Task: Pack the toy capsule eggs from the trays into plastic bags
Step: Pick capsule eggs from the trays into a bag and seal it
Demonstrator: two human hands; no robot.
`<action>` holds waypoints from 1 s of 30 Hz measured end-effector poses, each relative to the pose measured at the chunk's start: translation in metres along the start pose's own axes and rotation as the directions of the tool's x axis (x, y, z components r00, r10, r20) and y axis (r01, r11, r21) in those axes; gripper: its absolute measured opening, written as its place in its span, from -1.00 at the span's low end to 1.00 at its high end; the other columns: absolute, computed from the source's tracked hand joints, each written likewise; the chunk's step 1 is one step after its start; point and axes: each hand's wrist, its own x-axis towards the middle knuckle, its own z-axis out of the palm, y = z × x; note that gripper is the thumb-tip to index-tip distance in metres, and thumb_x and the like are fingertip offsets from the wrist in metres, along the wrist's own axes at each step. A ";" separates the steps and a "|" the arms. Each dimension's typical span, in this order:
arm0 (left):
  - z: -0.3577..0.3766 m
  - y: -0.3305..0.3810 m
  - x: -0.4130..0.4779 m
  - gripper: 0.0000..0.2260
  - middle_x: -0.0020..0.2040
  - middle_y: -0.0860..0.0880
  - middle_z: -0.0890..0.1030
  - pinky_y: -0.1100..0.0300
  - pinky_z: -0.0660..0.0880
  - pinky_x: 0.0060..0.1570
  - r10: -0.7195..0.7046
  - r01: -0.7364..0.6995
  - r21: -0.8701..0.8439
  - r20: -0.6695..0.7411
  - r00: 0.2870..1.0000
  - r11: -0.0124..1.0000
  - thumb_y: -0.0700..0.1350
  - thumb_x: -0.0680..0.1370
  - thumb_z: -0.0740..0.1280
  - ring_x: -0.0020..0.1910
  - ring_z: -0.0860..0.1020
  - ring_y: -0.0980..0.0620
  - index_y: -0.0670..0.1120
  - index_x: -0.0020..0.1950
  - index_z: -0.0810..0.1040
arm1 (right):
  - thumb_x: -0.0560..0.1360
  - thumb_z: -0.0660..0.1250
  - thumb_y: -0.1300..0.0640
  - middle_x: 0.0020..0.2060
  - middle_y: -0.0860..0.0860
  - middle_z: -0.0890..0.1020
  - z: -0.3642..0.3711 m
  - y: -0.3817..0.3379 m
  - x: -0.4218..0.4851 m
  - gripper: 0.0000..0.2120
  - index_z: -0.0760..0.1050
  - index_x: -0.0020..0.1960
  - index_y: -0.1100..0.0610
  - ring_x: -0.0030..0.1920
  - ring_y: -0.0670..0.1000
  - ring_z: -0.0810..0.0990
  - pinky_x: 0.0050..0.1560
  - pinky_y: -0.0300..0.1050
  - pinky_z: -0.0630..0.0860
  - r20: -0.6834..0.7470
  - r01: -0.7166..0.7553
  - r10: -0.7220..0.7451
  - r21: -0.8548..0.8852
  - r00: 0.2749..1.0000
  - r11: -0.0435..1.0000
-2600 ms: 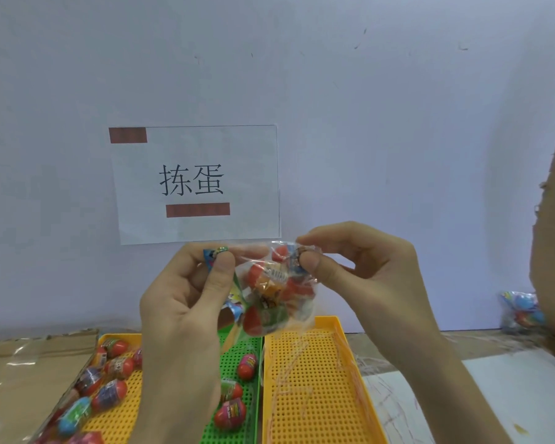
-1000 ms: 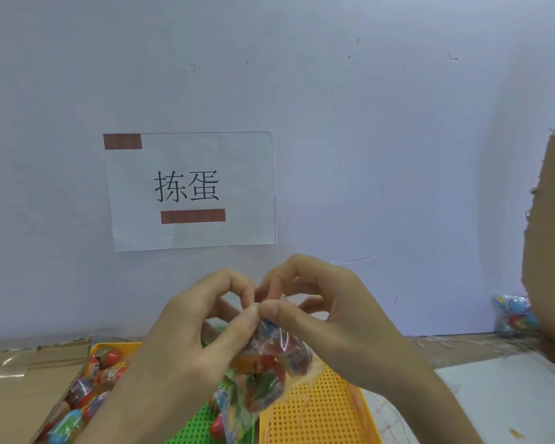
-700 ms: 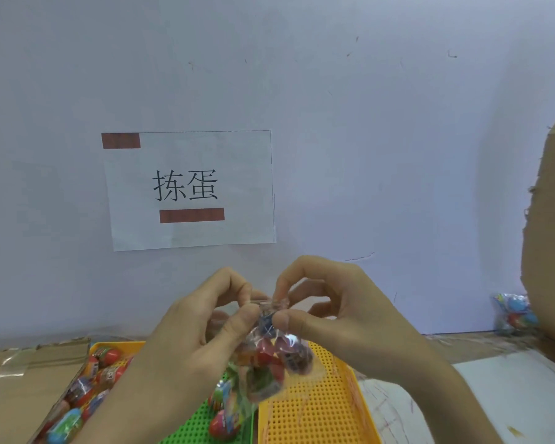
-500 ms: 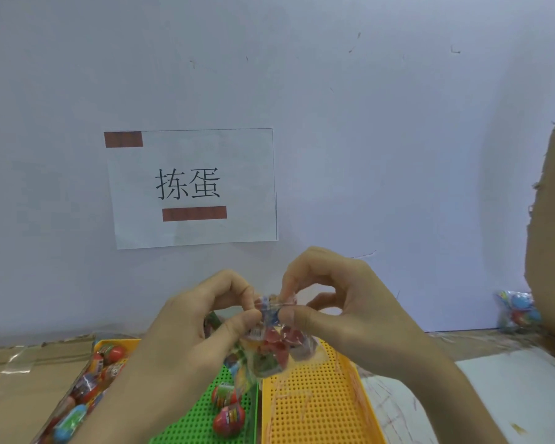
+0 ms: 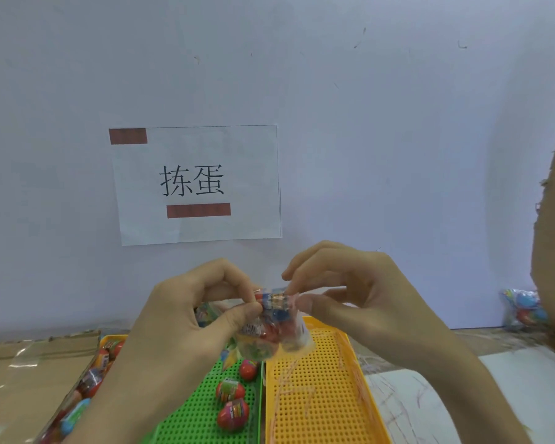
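Right, we have the small clear plastic bag (image 5: 293, 339) up off the bench (image 5: 481, 342), stuffed with bright capsule eggs (image 5: 266, 334) and held between both hands above the far ends of the green perforated plastic tray (image 5: 196, 421) and the yellow perforated plastic tray (image 5: 321, 398) on its right. Our left hand (image 5: 186, 312) pinches the bag's top from the left, thumb against forefinger, narrow and firm on the film. Our right hand (image 5: 359, 293) meets it from the right, thumb and forefinger curled in tight on the same gathered mouth, the other fingers arched above.

Now, what matters: the load hangs straight down from the grip. Both pinches sit at the top and the eggs bulge below them, so the bag's long axis runs top to bottom and its mouth runs across, from one hand to the other. Neither hand is nearer; they share the neck, almost touching. We judge this to be the closing step, so the next move should work along that mouth while the weight pulls down and away from the fingers. Whether the mouth is sealed we cannot tell; the fingers cover it.

Under the bag, three red capsule eggs with printed wrappers (image 5: 233, 415) lie loose on the green tray, and more eggs fill a second yellow tray (image 5: 109, 338) near the bench's left edge. Off at the right rear, a filled bag of eggs (image 5: 523, 307) sits against the wall (image 5: 398, 155).
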 end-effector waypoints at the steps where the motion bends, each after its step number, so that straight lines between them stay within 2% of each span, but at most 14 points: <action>1: -0.001 0.001 0.000 -0.86 -0.15 0.24 0.72 0.14 0.53 -0.04 -0.011 0.011 -0.001 0.019 1.000 1.000 0.13 0.36 0.41 0.00 0.66 0.29 0.16 -0.13 0.59 | 0.49 0.44 0.27 -0.02 -0.09 0.67 -0.001 -0.001 -0.001 -0.84 0.66 -0.11 0.01 0.05 0.00 0.70 -0.03 -0.11 0.63 0.014 -0.003 0.003 -0.019 1.000 1.000; 7: -0.003 0.003 0.000 -0.87 -0.16 0.20 0.73 -0.03 0.55 0.06 -0.045 0.041 0.032 0.130 0.991 0.999 0.13 0.37 0.42 -0.07 0.68 0.23 0.16 -0.12 0.60 | 0.55 0.37 0.30 -0.06 -0.13 0.68 -0.004 -0.003 -0.004 -0.77 0.59 -0.10 -0.03 0.05 -0.10 0.68 0.01 -0.18 0.61 0.111 -0.049 0.073 -0.207 0.991 0.977; 11: -0.007 0.003 -0.001 -0.86 -0.15 0.20 0.73 -0.04 0.55 0.09 -0.078 0.067 0.063 0.200 0.977 0.996 0.16 0.36 0.43 -0.10 0.68 0.19 0.21 -0.12 0.61 | 0.56 0.35 0.31 -0.10 -0.10 0.69 -0.006 -0.004 -0.005 -0.78 0.58 -0.11 -0.01 -0.02 -0.10 0.69 0.03 -0.15 0.62 0.150 -0.092 0.134 -0.258 0.980 0.962; 13: -0.007 0.004 -0.001 -0.89 -0.17 0.20 0.73 -0.03 0.54 0.05 -0.071 0.058 0.073 0.183 0.981 0.996 0.13 0.39 0.47 -0.16 0.66 0.17 0.21 -0.12 0.61 | 0.56 0.34 0.29 -0.09 -0.09 0.70 -0.005 -0.003 -0.006 -0.79 0.56 -0.11 -0.02 -0.01 -0.08 0.69 0.04 -0.12 0.63 0.145 -0.101 0.141 -0.255 0.979 0.962; 15: -0.006 0.004 -0.002 -0.89 -0.20 0.19 0.72 -0.01 0.52 -0.02 -0.049 0.040 0.072 0.139 0.989 0.997 0.02 0.44 0.51 -0.20 0.67 0.17 0.19 -0.12 0.61 | 0.54 0.35 0.21 -0.06 -0.08 0.70 -0.002 -0.003 -0.005 -0.85 0.53 -0.10 -0.04 -0.01 -0.07 0.69 0.03 -0.10 0.63 0.113 -0.093 0.120 -0.220 0.986 0.971; 17: -0.005 0.005 -0.002 -0.86 -0.22 0.20 0.72 0.04 0.53 -0.10 -0.028 0.021 0.070 0.097 0.995 0.997 -0.04 0.45 0.52 -0.21 0.68 0.19 0.18 -0.12 0.61 | 0.51 0.41 0.08 -0.06 -0.08 0.70 0.003 -0.003 -0.003 -0.90 0.51 -0.05 -0.08 -0.02 -0.06 0.70 -0.06 -0.17 0.62 0.060 -0.092 0.100 -0.133 0.993 0.987; 18: -0.005 0.006 -0.002 -0.85 -0.23 0.20 0.72 0.09 0.56 -0.14 -0.017 0.012 0.061 0.077 0.997 0.998 -0.04 0.44 0.52 -0.21 0.69 0.20 0.18 -0.12 0.61 | 0.50 0.47 0.04 -0.08 -0.10 0.70 0.005 -0.003 -0.003 -0.86 0.52 -0.02 -0.09 -0.03 -0.06 0.70 -0.11 -0.21 0.60 0.030 -0.092 0.095 -0.103 0.995 0.990; 20: -0.005 0.006 -0.002 -0.78 -0.22 0.21 0.73 0.33 0.55 -0.27 -0.015 0.014 0.017 0.042 0.999 1.000 -0.08 0.43 0.53 -0.23 0.70 0.22 0.22 -0.08 0.60 | 0.48 0.53 0.03 -0.11 -0.13 0.70 0.008 -0.003 -0.001 -0.84 0.58 -0.02 -0.08 -0.04 -0.09 0.71 -0.17 -0.24 0.59 -0.014 -0.080 0.079 -0.106 0.997 0.991; 22: -0.005 0.006 -0.002 -0.71 -0.21 0.20 0.73 0.42 0.53 -0.30 -0.033 0.034 -0.035 0.031 0.999 0.999 -0.12 0.43 0.55 -0.24 0.70 0.22 0.26 -0.04 0.60 | 0.48 0.54 0.07 -0.14 -0.13 0.72 0.011 -0.003 0.000 -0.91 0.63 -0.09 -0.03 -0.05 -0.10 0.71 -0.21 -0.16 0.63 -0.047 -0.060 0.054 -0.126 0.997 0.990; 25: -0.004 0.007 0.000 -0.79 -0.21 0.20 0.73 0.22 0.54 -0.14 -0.054 0.054 -0.075 0.012 0.998 0.996 0.05 0.32 0.53 -0.17 0.70 0.25 0.27 -0.08 0.67 | 0.49 0.52 0.16 -0.15 -0.10 0.72 0.013 -0.002 0.000 -0.88 0.64 -0.17 -0.01 -0.06 -0.07 0.72 -0.23 -0.03 0.64 -0.097 -0.045 0.035 -0.103 0.995 0.994; 28: -0.005 0.006 0.000 -0.84 -0.21 0.21 0.73 0.19 0.49 -0.07 -0.067 0.065 -0.121 -0.011 0.998 0.991 0.13 0.26 0.48 -0.15 0.68 0.29 0.26 -0.18 0.71 | 0.50 0.51 0.21 -0.14 -0.13 0.72 0.014 -0.002 0.001 -0.82 0.62 -0.21 -0.01 -0.04 -0.09 0.71 -0.22 -0.12 0.63 -0.106 -0.027 0.016 -0.105 0.994 0.994; 30: -0.005 0.005 0.001 -0.89 -0.21 0.21 0.73 0.21 0.49 -0.08 -0.068 0.064 -0.110 -0.031 0.997 0.992 0.10 0.29 0.51 -0.15 0.67 0.29 0.24 -0.20 0.72 | 0.51 0.50 0.22 -0.14 -0.14 0.71 0.016 -0.001 0.001 -0.82 0.61 -0.20 -0.01 -0.02 -0.10 0.70 -0.19 -0.07 0.64 -0.104 -0.030 0.018 -0.111 0.994 0.993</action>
